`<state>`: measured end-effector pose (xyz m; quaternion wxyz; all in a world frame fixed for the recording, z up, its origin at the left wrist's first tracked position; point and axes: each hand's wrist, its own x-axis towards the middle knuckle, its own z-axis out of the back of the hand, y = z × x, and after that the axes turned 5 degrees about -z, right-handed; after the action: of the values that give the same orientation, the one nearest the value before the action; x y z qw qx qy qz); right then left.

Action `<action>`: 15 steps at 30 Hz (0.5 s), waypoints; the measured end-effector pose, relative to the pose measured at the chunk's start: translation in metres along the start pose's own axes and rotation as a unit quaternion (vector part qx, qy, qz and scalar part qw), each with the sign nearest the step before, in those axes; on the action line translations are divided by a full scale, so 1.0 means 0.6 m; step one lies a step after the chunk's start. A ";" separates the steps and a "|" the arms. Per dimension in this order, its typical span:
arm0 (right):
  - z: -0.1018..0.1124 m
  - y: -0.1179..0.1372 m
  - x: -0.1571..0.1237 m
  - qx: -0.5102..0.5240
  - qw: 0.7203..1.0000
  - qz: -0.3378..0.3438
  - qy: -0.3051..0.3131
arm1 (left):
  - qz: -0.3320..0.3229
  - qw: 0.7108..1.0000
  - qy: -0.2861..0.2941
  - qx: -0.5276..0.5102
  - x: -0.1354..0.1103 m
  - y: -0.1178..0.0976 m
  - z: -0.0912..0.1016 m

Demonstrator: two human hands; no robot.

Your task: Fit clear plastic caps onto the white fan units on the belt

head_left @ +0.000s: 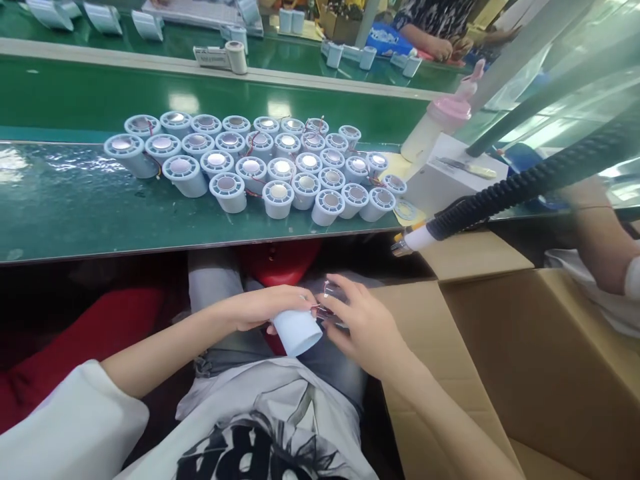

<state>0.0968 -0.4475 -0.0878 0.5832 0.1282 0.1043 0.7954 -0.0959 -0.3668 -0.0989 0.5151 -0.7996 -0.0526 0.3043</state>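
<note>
Over my lap, my left hand (280, 303) is closed around a light-blue plastic motor housing (299, 332), a tapered cup shape tilted with its wide end down toward me. Thin red and dark wires with a small white connector (326, 291) come out at its far end. Fingers curved, my right hand (363, 327) has hold of these wires, just right of the housing. A dark, partly see-through patch shows between its fingers, and I cannot make out what it is.
Several similar housings (279, 199) with round metal centres stand grouped on the green bench (90, 227). An open cardboard box (430, 347) is at my right, beneath a black corrugated hose (500, 193). A pink-topped bottle (435, 120) stands behind. A co-worker's hands (447, 48) show across the bench.
</note>
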 end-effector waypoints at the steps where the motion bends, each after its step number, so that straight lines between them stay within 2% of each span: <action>1: -0.001 -0.003 0.002 0.022 1.000 0.003 0.015 | -0.042 0.995 -0.015 0.085 -0.005 -0.005 -0.003; 4: -0.001 -0.010 0.008 0.082 0.996 0.013 0.045 | -0.142 0.935 -0.080 0.315 -0.021 -0.013 -0.015; 6: 0.002 -0.012 0.013 0.096 0.995 0.007 0.029 | -0.160 0.903 -0.119 0.380 -0.029 -0.013 -0.021; 7: 0.003 -0.012 0.015 0.094 0.995 0.008 0.012 | -0.162 0.899 -0.133 0.385 -0.031 -0.012 -0.023; 9: 0.004 -0.014 0.019 0.071 0.997 0.021 -0.031 | -0.165 0.908 -0.150 0.354 -0.032 -0.008 -0.023; 11: 0.004 -0.016 0.022 0.036 0.997 0.038 -0.053 | -0.161 0.930 -0.156 0.292 -0.030 -0.005 -0.018; 13: 0.003 -0.017 0.024 0.030 0.998 0.051 -0.032 | -0.161 0.941 -0.161 0.250 -0.028 -0.003 -0.011; 15: 0.004 -0.017 0.025 0.080 0.995 0.051 0.017 | -0.178 0.934 -0.173 0.257 -0.027 -0.002 -0.006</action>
<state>0.1025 -0.4302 -0.0878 0.5282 0.1665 0.1707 0.8149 -0.1068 -0.3753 -0.0899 0.7319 -0.5520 -0.2026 0.3443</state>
